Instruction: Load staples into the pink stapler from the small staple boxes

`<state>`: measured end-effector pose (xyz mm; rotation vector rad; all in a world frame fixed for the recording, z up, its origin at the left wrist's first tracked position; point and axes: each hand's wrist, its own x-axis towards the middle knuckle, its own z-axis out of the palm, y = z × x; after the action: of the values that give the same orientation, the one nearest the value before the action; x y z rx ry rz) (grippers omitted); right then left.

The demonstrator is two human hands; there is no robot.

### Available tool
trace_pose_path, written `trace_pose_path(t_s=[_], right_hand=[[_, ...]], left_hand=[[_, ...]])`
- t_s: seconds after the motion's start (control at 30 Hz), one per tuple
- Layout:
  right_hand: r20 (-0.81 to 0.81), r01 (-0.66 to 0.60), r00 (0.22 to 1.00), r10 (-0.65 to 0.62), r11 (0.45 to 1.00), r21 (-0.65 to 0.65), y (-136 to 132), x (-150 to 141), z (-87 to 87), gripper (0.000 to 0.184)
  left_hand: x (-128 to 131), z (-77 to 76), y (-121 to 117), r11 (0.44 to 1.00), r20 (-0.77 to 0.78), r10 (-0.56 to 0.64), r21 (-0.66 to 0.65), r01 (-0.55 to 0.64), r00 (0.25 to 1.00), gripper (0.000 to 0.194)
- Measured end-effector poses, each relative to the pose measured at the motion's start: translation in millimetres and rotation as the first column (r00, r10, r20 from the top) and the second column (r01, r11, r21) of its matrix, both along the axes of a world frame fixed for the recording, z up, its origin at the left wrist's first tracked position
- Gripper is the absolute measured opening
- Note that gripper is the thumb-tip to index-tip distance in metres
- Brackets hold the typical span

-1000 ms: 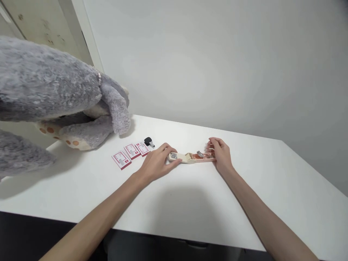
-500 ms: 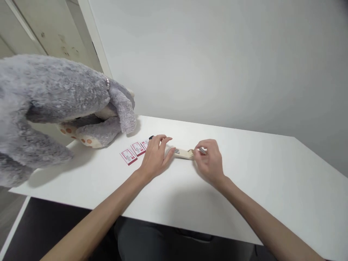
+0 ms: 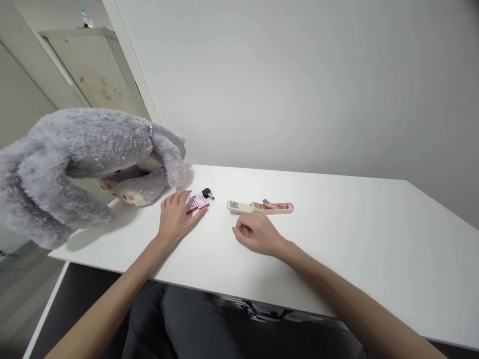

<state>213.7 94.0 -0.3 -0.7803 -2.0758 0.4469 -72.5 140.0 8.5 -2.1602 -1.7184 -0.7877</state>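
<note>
My left hand [image 3: 175,217] lies over the small red-and-white boxes [image 3: 202,201] on the table, thumb and fingers apart. Part of the group is hidden under it, and I cannot tell whether it touches them. In the middle lies what looks like a stapler [image 3: 276,209], opened out flat. Its cream half with a silver plate points left; its pink half, with a metal piece standing up, points right. Just in front of the cream half, my right hand [image 3: 258,233] is closed with curled fingers. What it holds, if anything, is hidden.
A black item with a metal end [image 3: 206,193] lies behind the boxes. The large grey plush toy [image 3: 101,144] slumps over the table's left end. A pale wall rises behind the white tabletop [image 3: 348,239], and a cabinet [image 3: 93,75] stands beyond at left.
My left hand has moved left from beside the stapler to the boxes. My right hand has left the stapler's metal part and come left and nearer, uncovering the pink half. The view has shifted slightly.
</note>
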Motion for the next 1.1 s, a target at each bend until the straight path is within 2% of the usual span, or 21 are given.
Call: trace_pose_path(t_s=[0.1, 0.2, 0.37, 0.57, 0.67, 0.77, 0.87, 0.93, 1.03, 1.1], right_hand=[[0.020, -0.010, 1.000, 0.010, 0.999, -0.038, -1.2, -0.6, 0.4, 0.023], [0.039, 0.000, 0.999, 0.002, 0.998, -0.067, -2.8, -1.7, 0.5, 0.022], [0.057, 0.037, 0.998, -0.032, 0.996, -0.084, -3.0, -3.1, -0.5, 0.023], [0.080, 0.046, 0.996, -0.041, 0.997, -0.068, -2.8, -4.2, -4.8, 0.023], [0.080, 0.045, 0.996, -0.039, 0.997, -0.068, -3.3, -4.5, -6.8, 0.024], [0.095, 0.040, 0.995, -0.032, 0.996, -0.075, -3.8, -4.6, -7.8, 0.024], [0.121, 0.044, 0.992, -0.034, 0.996, -0.083, -4.1, -4.5, -8.6, 0.024], [0.123, 0.051, 0.992, -0.039, 0.994, -0.095, -4.3, -4.2, -9.5, 0.023], [0.121, 0.066, 0.991, -0.053, 0.992, -0.110, -4.7, -3.8, -11.1, 0.023], [0.130, 0.068, 0.990, -0.054, 0.992, -0.109, -5.0, -3.7, -12.1, 0.023]], left_hand=[[-3.6, -1.2, 7.9, 0.994, 0.035, -0.003, -0.107, 0.006, 0.999, 0.076], [-9.1, -0.4, 16.5, 0.980, 0.086, -0.044, -0.188, 0.059, 0.995, 0.074], [-18.8, 2.2, 21.7, 0.960, 0.236, -0.085, -0.240, 0.143, 0.968, 0.076], [-15.8, 3.5, 13.2, 0.976, 0.375, -0.041, -0.185, 0.118, 0.926, 0.080], [-12.8, 4.4, 9.0, 0.986, 0.447, -0.047, -0.120, 0.112, 0.893, 0.071], [-10.2, 7.0, 3.6, 0.992, 0.439, -0.129, 0.043, 0.122, 0.889, 0.060], [-6.8, 10.5, -2.8, 0.960, 0.353, -0.266, 0.186, 0.211, 0.897, 0.056], [-4.2, 11.5, -6.1, 0.952, 0.388, -0.299, 0.179, 0.247, 0.872, 0.056], [-1.9, 9.9, -7.7, 0.978, 0.567, -0.201, 0.064, 0.201, 0.799, 0.054], [-2.2, 7.4, -7.2, 0.986, 0.584, -0.143, 0.015, 0.166, 0.799, 0.055]])
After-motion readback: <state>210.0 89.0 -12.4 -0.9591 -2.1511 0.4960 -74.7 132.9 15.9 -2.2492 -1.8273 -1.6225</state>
